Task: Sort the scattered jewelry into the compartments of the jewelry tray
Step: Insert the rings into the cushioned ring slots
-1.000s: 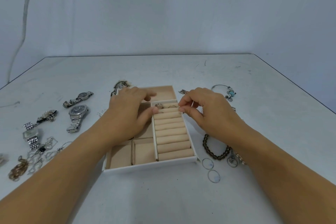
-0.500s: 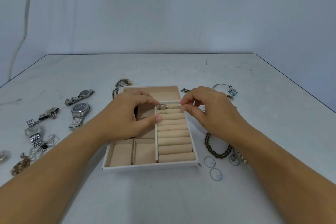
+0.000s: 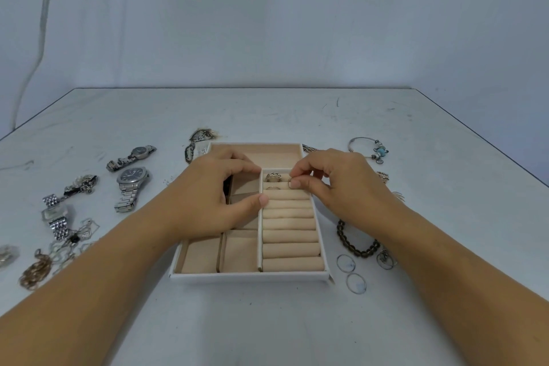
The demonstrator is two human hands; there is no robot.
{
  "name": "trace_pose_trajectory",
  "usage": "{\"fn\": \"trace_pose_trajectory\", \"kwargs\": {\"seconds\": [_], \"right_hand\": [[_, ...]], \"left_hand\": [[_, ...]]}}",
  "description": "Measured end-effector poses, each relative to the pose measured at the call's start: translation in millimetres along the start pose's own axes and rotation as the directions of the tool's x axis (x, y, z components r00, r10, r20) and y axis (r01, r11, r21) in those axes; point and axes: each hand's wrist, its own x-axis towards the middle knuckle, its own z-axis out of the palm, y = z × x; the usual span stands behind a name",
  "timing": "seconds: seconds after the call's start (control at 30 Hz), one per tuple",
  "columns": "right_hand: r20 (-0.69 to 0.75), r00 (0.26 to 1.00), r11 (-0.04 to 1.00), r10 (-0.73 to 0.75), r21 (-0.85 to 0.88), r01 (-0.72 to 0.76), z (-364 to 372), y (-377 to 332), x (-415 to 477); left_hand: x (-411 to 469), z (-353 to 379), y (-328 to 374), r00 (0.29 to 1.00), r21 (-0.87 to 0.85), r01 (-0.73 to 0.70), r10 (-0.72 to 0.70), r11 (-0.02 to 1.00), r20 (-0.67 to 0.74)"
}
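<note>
Ring (image 3: 290, 183) lies pinched in the right hand (image 3: 338, 187) grip, over the tray (image 3: 249, 276).

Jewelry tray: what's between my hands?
Head view: between left hand and right hand, which pinches a small ring, lie the ring rolls, a twisted ring and a thin ring at their far end.
</note>
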Motion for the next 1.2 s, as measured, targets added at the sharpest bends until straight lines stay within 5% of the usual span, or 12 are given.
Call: {"fn": "trace_pose_trajectory", "kwargs": {"seconds": [0.27,0.6,0.73,0.83,1.03,1.2], "right_hand": [[0.079,0.993,0.977,-0.091,-0.186,0.105,-2,-4,3],[0.376,0.926,0.893,0.007,-0.42,0.164,-16,-13,-2],[0.203,0.979,0.991,0.01,-0.136,0.018,-29,-4,-8],[0.054,0.996,0.982,0.069,-0.18,-0.058,-40,17,-3],[0.181,0.958,0.936,0.222,-0.314,-0.157,-30,31,11],[0.153,0.949,0.918,0.277,-0.335,-0.213,-18,26,21]], "left_hand": [[-2,1,4,1.0,-0.019,0.014,-0.014,1.0,-0.013],[-3,2,4,1.0,-0.016,0.026,-0.026,1.0,-0.008],[-4,1,4,1.0,-0.012,0.021,-0.021,1.0,0.0],[-4,2,3,1.0,-0.013,0.019,-0.019,1.0,-0.001],[-3,1,5,1.0,-0.001,0.009,-0.009,1.0,0.001],[-3,1,4,1.0,0.008,0.011,-0.011,1.0,-0.002]]}}
